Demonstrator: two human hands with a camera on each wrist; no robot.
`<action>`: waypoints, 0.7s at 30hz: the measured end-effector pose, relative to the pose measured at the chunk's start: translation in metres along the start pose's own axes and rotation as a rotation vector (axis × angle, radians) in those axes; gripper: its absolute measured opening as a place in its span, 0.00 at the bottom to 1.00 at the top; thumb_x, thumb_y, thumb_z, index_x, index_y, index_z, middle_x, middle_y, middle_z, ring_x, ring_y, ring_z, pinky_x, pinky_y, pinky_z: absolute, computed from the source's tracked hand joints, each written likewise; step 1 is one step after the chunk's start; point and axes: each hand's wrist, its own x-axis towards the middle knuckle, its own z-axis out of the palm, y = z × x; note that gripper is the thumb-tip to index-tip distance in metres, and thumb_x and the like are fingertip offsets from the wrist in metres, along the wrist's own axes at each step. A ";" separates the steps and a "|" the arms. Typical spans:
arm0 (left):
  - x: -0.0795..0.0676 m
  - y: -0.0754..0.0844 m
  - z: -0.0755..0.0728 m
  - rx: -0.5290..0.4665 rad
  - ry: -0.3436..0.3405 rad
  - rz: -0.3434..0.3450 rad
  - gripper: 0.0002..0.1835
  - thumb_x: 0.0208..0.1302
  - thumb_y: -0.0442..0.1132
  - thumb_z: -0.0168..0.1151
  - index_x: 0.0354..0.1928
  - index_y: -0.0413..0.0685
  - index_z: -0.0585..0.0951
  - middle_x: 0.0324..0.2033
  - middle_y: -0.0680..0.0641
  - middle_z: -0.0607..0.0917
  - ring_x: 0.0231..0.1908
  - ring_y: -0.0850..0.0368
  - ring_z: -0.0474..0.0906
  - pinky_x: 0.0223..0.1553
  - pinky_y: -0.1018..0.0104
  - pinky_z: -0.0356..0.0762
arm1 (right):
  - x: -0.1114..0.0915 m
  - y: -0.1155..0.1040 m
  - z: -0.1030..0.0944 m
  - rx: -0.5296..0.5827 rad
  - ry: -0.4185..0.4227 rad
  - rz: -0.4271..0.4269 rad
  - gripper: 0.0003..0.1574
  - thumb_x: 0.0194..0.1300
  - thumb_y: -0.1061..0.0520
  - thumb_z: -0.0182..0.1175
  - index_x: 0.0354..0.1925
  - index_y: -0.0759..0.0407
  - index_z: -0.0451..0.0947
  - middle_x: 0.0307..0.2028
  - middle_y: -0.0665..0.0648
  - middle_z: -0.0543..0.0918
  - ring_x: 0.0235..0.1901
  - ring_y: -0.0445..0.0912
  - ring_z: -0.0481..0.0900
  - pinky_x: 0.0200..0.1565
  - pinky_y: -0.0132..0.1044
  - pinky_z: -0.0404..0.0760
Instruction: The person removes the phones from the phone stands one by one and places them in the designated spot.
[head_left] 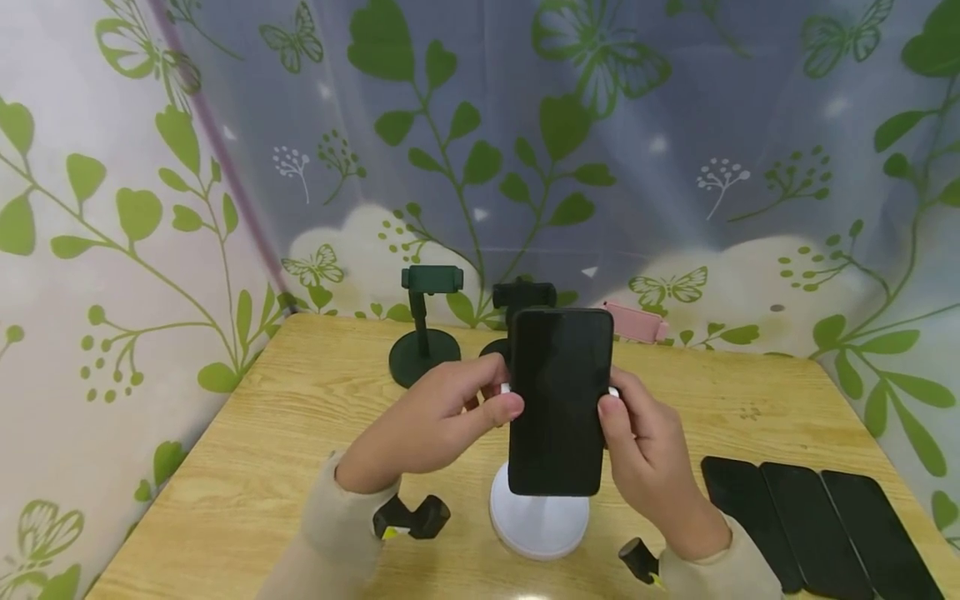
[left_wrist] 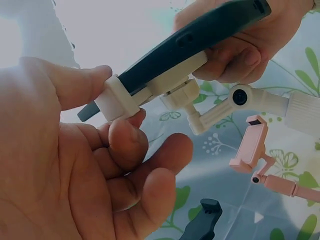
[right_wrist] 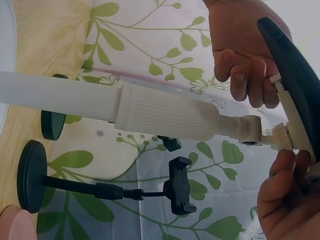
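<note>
A dark smartphone (head_left: 561, 400) stands upright in the clamp of a white phone stand (right_wrist: 165, 111), its screen toward the head camera. The stand's round white base (head_left: 540, 521) rests on the table below. At the phone's left edge, my left hand (head_left: 442, 417) pinches the white clamp end (left_wrist: 117, 98) between thumb and index finger; its other fingers curl loosely. On the opposite edge my right hand (head_left: 652, 450) grips the phone and clamp, thumb at the front, fingers behind. In the left wrist view the phone's side lies along the clamp's back plate (left_wrist: 172, 72).
Behind stand a dark green phone stand (head_left: 423, 346), a black one (head_left: 525, 294) partly hidden by the phone, and a pink one (head_left: 636, 323). Three dark phones (head_left: 817, 521) lie side by side at the right of the wooden table (head_left: 247, 467). A patterned curtain (head_left: 480, 167) hangs behind.
</note>
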 end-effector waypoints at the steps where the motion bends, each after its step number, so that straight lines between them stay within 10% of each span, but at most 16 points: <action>1: 0.000 0.000 0.000 -0.007 0.000 0.002 0.19 0.79 0.59 0.52 0.35 0.54 0.74 0.26 0.59 0.75 0.21 0.64 0.67 0.26 0.67 0.69 | 0.000 0.000 0.000 0.007 0.002 0.003 0.17 0.80 0.69 0.46 0.60 0.72 0.74 0.35 0.58 0.82 0.28 0.39 0.82 0.32 0.29 0.83; 6: 0.001 -0.002 0.000 -0.017 0.006 0.001 0.11 0.75 0.41 0.64 0.33 0.53 0.75 0.26 0.59 0.76 0.24 0.64 0.72 0.29 0.66 0.75 | 0.001 0.000 0.001 0.016 0.015 -0.027 0.16 0.80 0.68 0.46 0.59 0.72 0.75 0.31 0.56 0.79 0.26 0.38 0.79 0.31 0.28 0.81; 14: -0.001 -0.003 -0.001 0.051 0.023 0.034 0.10 0.70 0.43 0.67 0.32 0.55 0.75 0.23 0.61 0.74 0.22 0.65 0.70 0.26 0.69 0.72 | 0.001 0.004 -0.004 -0.034 0.001 -0.062 0.18 0.82 0.61 0.48 0.61 0.70 0.76 0.46 0.57 0.85 0.40 0.40 0.81 0.47 0.26 0.80; 21: -0.001 0.000 -0.003 0.078 0.007 0.020 0.08 0.71 0.44 0.65 0.35 0.53 0.77 0.24 0.62 0.76 0.21 0.64 0.71 0.26 0.68 0.73 | 0.007 0.008 -0.009 0.011 -0.017 -0.165 0.26 0.84 0.52 0.46 0.61 0.73 0.74 0.35 0.55 0.76 0.31 0.40 0.72 0.33 0.32 0.72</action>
